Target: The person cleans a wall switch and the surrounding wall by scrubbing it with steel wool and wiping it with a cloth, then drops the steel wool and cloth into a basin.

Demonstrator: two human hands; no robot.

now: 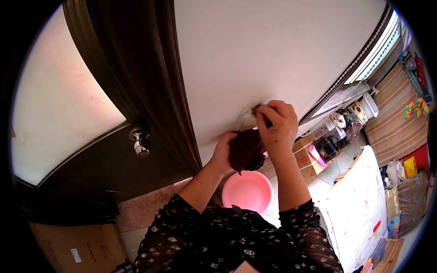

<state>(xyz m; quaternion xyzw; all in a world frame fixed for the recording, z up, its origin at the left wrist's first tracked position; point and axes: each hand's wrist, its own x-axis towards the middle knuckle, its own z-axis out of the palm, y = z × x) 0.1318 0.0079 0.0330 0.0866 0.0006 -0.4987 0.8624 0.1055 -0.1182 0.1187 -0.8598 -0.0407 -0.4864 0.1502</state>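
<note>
On the white wall sits a pale switch plate [248, 120], partly covered by my hands. My right hand [278, 123] is closed in a pinch on a small dark grey wad [258, 109] that looks like steel wool, at the plate's upper right edge. Just below the plate, my left hand [223, 154] grips a dark red cloth [246, 149], which hangs bunched from the fingers. The fingertips of the left hand are hidden behind the cloth.
A pink basin [248, 193] stands on the floor below my hands. To the left is a dark door with a round metal knob [141, 146], and a cardboard box [79, 248] lies lower left. A bed [357, 209] and boxes [305, 157] are at the right.
</note>
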